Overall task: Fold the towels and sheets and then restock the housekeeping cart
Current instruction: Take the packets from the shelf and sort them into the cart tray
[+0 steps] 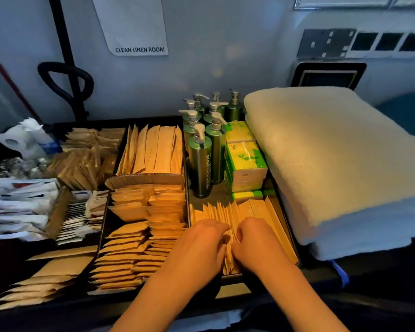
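Two hands are down in the row of upright brown paper packets (228, 219) at about 6 o'clock in my view, in the near right compartment of the cart's top tray (295, 240). My left hand (201, 245) has its fingers curled in among the packet edges, and my right hand (256, 243) sits just beside it, fingers likewise curled and pinching packets near the middle of the row; the fingertips themselves are hidden between the paper. Just past that row, toward 12 o'clock, stand several green pump bottles (203, 161) with silver heads, and beside them at 1 o'clock a stack of yellow-and-green wrapped packs (246, 161). At 3 o'clock lies the folded white towel (333, 168), thick, resting on the right side of the cart with its near edge overhanging toward me. Toward 9 o'clock from my hands, the middle compartment holds more tan sachets (141, 226) lying flat in overlapping layers, and behind them, at 11 o'clock, a cardboard box (151, 180) with taller packets standing on end. Further left, at 9 to 10 o'clock, I see white wrapped items (17, 207) and a toilet paper roll (19, 140). On the wall at 12 o'clock hangs a sign (139, 49) reading CLEAN LINEN ROOM.
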Available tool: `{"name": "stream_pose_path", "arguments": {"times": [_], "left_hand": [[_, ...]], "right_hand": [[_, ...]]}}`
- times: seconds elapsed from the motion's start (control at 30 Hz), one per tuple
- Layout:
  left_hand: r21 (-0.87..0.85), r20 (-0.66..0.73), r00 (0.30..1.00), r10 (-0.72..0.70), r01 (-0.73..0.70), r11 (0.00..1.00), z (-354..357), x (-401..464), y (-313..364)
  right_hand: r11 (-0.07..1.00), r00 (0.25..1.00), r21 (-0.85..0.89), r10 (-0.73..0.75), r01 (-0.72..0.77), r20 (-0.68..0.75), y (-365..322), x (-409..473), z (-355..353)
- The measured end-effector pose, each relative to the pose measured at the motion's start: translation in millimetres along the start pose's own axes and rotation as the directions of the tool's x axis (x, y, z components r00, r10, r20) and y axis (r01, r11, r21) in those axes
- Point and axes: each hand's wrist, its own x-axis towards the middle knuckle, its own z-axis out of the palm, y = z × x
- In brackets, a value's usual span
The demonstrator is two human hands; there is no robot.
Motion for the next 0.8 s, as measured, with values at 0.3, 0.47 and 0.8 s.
{"name": "stream_pose_path", "arguments": {"times": [0.3, 0.47, 0.8], "left_hand": [[-0.049, -0.109, 0.994, 0.025, -0.031, 0.998, -55, -20, -40], [-0.052, -0.125, 0.992, -0.026, 0.019, 0.998, -88, -42, -88], [-0.033, -0.193, 0.957, -0.215, 0.213, 0.977, -138, -125, -203]], "right_hand": [[0.994, 0.962, -0.071, 0.057, -0.079, -0.267, -31, -16, -9], [0.989, 0.95, -0.056, -0.146, 0.136, -0.277, -98, -15, 3], [0.872, 0.864, 0.027, -0.481, 0.489, -0.149, -220, -25, 44]]}}
